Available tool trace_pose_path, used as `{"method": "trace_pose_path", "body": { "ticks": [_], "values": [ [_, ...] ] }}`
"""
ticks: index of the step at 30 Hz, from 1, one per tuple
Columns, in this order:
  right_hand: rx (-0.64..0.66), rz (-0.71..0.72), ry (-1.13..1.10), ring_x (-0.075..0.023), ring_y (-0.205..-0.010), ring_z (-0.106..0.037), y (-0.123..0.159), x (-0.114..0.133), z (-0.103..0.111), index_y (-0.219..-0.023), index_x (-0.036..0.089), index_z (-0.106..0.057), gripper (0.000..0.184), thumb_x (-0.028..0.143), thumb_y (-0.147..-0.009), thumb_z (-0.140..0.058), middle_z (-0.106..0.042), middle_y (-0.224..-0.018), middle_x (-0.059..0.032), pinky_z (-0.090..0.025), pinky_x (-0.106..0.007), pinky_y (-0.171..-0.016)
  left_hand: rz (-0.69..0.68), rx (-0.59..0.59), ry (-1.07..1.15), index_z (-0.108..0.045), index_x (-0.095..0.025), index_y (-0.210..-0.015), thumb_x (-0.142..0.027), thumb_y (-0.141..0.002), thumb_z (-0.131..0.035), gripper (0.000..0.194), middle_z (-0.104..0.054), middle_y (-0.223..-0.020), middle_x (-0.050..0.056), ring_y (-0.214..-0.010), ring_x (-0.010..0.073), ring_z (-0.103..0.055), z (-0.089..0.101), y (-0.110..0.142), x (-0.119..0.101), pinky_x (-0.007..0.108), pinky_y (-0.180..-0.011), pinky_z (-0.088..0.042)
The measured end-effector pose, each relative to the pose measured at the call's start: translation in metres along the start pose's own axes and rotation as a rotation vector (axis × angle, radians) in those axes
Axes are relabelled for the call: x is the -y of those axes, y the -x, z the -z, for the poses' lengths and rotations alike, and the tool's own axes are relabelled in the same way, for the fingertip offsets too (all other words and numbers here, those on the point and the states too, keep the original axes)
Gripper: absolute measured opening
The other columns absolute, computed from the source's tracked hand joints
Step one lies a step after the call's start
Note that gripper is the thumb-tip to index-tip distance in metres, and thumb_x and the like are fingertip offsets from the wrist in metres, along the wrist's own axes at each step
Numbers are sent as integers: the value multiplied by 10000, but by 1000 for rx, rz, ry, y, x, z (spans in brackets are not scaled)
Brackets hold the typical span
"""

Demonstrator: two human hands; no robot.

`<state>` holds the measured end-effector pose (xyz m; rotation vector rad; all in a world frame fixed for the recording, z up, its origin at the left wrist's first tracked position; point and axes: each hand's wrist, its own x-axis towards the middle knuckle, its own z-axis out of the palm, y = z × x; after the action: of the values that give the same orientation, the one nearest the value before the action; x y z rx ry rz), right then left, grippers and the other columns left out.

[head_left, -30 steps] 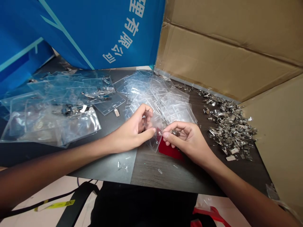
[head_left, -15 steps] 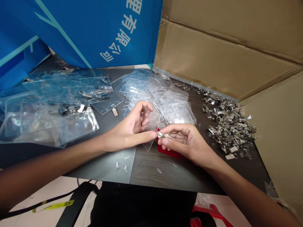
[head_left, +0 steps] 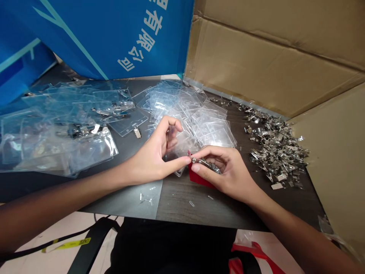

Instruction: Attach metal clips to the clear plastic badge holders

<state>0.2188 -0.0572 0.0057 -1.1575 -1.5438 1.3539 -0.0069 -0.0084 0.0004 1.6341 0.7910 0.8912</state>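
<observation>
The scene is bounded at the right by a brown cardboard panel (head_left: 256, 68) and at the upper left by a blue panel (head_left: 94, 42) printed with white characters. Below them, a dark bench (head_left: 228, 207) with a wood-grain surface is noted, its left part covered in plain grey. On the left, a spread of clear plastic badge holders with metal clips (head_left: 95, 150) is laid out in overlapping layers. At the centre, behind the hands, a heap of clear plastic badge holders (head_left: 216, 133) is found. On the right, near the cardboard, a pile of silver metal clips (head_left: 281, 152) is observed.

The right hand (head_left: 228, 167) is closed on a silver metal clip (head_left: 211, 166), whose round stud is presented at the thumb and index finger. The left hand (head_left: 155, 154) is held with fingers curled and thumb extended, the thumb tip brought against or just beside the stud. A clear rectangular plastic badge holder (head_left: 179, 173) is partly hidden behind the left thumb; whether it is gripped cannot be told. A flat red piece (head_left: 199, 179) is seen beneath the right hand. Tiny clear plastic slivers (head_left: 191, 203) are scattered near the front edge.
</observation>
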Motion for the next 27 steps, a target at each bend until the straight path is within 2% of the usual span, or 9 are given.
{"method": "trace_pose_path", "body": {
  "ticks": [6,12,18,21,25,27],
  "values": [
    [-18,93,154,-185,-769,-721,1,-2,-1,-977,191,-794,109,285,-978,-740,-819,-912,-56,-558,-331,-709,-48,-2,-123,-418,-276,-1181,-202,-893,-801,485,-408,-1103,12,-877,141,-446,-2,7,1,295,-781,-452],
    [-12,187,280,-167,-757,-692,2,-4,2,-928,211,-736,49,232,-970,-722,-785,-855,-12,-522,-315,-732,-61,4,-210,-439,-285,-1229,-248,-912,-798,480,-444,-1160,24,-951,162,-520,-3,10,0,327,-851,-490],
    [-25,275,308,-158,-728,-674,2,-4,-2,-885,211,-711,80,192,-963,-704,-754,-820,-1,-522,-310,-715,-55,19,-288,-435,-284,-1248,-320,-924,-797,487,-467,-1157,28,-1023,192,-572,-2,11,-2,366,-946,-542],
    [-15,282,294,-172,-786,-718,0,-5,-4,-1008,205,-789,81,208,-992,-709,-801,-915,-33,-577,-330,-763,-49,-29,-344,-433,-272,-1230,-378,-880,-848,553,-474,-1150,30,-992,191,-563,-1,10,-5,363,-931,-548],
    [14,240,361,-198,-930,-772,-8,-7,10,-1364,218,-762,398,231,-966,-751,-809,-1180,-87,-649,-352,-825,-51,-125,-408,-441,-261,-1208,-423,-896,-813,511,-413,-980,-13,-798,162,-460,14,0,-9,312,-744,-468],
    [-85,190,520,-222,-943,-783,-14,-7,29,-1306,218,-789,336,248,-980,-711,-811,-1169,-101,-654,-371,-824,-53,-159,-483,-487,-247,-1241,-432,-955,-729,417,-389,-958,-11,-775,166,-436,31,-10,-12,311,-716,-441]
  ]
}}
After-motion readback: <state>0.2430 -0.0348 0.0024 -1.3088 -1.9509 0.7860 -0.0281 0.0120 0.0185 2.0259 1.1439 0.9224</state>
